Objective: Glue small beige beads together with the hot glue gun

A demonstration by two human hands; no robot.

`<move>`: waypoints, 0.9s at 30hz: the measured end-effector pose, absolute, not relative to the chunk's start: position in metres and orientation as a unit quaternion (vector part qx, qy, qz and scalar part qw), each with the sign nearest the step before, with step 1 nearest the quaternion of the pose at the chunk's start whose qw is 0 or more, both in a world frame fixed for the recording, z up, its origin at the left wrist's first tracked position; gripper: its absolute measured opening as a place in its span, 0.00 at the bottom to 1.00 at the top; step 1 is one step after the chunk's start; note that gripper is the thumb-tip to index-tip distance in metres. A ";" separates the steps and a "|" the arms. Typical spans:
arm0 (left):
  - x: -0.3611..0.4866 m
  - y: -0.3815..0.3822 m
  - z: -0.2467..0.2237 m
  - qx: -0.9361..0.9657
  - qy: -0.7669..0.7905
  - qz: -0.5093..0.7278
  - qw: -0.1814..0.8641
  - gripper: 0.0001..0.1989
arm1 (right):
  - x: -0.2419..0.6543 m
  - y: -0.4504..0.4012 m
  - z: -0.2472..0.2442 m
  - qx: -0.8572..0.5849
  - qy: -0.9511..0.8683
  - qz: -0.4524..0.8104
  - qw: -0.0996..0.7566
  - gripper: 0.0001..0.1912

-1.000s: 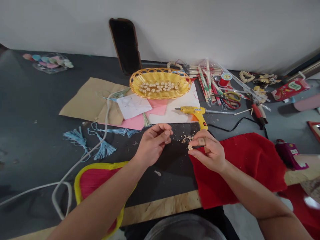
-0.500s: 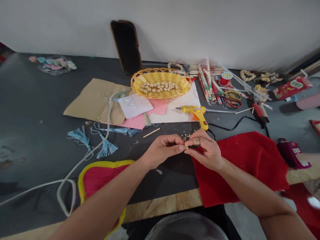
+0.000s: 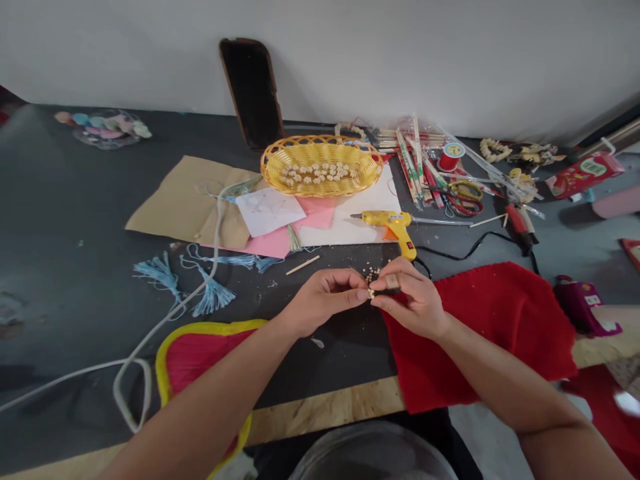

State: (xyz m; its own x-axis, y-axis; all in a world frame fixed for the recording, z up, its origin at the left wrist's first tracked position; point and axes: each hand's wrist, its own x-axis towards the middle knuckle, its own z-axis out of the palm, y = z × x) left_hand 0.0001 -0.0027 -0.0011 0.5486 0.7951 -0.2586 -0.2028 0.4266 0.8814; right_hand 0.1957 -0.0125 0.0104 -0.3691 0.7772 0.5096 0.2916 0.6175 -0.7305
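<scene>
My left hand (image 3: pixel 327 300) and my right hand (image 3: pixel 414 303) meet over the dark table, fingertips almost touching. Between them is a tiny pale cluster (image 3: pixel 371 293), pinched from both sides by thumbs and fingers; its exact make-up is too small to tell. A tan band wraps one finger of my right hand. Just beyond the fingertips lie several loose pale bits (image 3: pixel 371 271), partly covered by the hands. A yellow hot glue gun (image 3: pixel 384 219) rests behind my right hand. Farther back, a yellow woven basket (image 3: pixel 286 157) holds several small pale flower-like clusters.
Red cloth (image 3: pixel 480 327) lies under my right forearm. Blue tassels (image 3: pixel 213 297), a white cable (image 3: pixel 165 320) and a yellow-edged red pad (image 3: pixel 200 357) are at left. Scissors (image 3: pixel 465 193), a thread spool (image 3: pixel 451 157) and pliers (image 3: pixel 520 223) lie at back right. A phone (image 3: pixel 253 93) leans on the wall.
Both hands stay in nearly the same place, with the tiny cluster shifted very slightly between the fingertips. The whole view has drifted a few pixels; nothing else visibly differs.
</scene>
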 end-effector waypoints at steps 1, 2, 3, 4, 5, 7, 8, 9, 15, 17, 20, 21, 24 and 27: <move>0.000 -0.003 -0.001 0.427 0.348 0.324 0.769 0.12 | 0.195 -0.013 0.010 -0.342 -0.781 0.274 0.446 0.06; 0.000 -0.003 -0.001 0.428 0.348 0.324 0.769 0.12 | 0.194 -0.013 0.010 -0.342 -0.781 0.275 0.446 0.06; 0.000 -0.003 -0.001 0.429 0.348 0.325 0.768 0.12 | 0.195 -0.013 0.010 -0.341 -0.781 0.275 0.446 0.06; 0.000 -0.003 -0.001 0.429 0.348 0.327 0.767 0.12 | 0.196 -0.013 0.011 -0.341 -0.781 0.275 0.445 0.07; 0.000 -0.002 0.000 0.428 0.349 0.332 0.765 0.12 | 0.198 -0.012 0.012 -0.342 -0.782 0.274 0.444 0.08; -0.001 -0.002 0.000 0.418 0.352 0.346 0.763 0.11 | 0.205 -0.010 0.015 -0.358 -0.781 0.255 0.445 0.10; -0.001 -0.001 0.001 0.409 0.355 0.355 0.762 0.11 | 0.210 -0.008 0.016 -0.376 -0.777 0.234 0.447 0.11; -0.002 -0.001 0.001 0.396 0.358 0.365 0.762 0.11 | 0.216 -0.005 0.018 -0.401 -0.773 0.206 0.447 0.10; -0.002 0.003 0.003 0.302 0.366 0.429 0.769 0.11 | 0.241 0.012 0.021 -0.528 -0.756 0.081 0.379 0.05; -0.002 0.004 0.003 0.280 0.356 0.451 0.769 0.10 | 0.246 0.016 0.018 -0.518 -0.778 0.069 0.348 0.05; -0.002 0.006 0.004 0.253 0.348 0.470 0.771 0.09 | 0.251 0.020 0.015 -0.537 -0.792 0.038 0.288 0.05; -0.003 0.006 0.005 0.249 0.349 0.472 0.771 0.09 | 0.252 0.020 0.014 -0.549 -0.787 0.031 0.280 0.05; -0.003 0.007 0.006 0.245 0.352 0.483 0.764 0.10 | 0.245 0.018 0.012 -0.540 -0.787 0.024 0.296 0.05; -0.003 0.008 0.006 0.231 0.353 0.503 0.754 0.10 | 0.230 0.009 0.011 -0.457 -0.841 0.043 0.286 0.06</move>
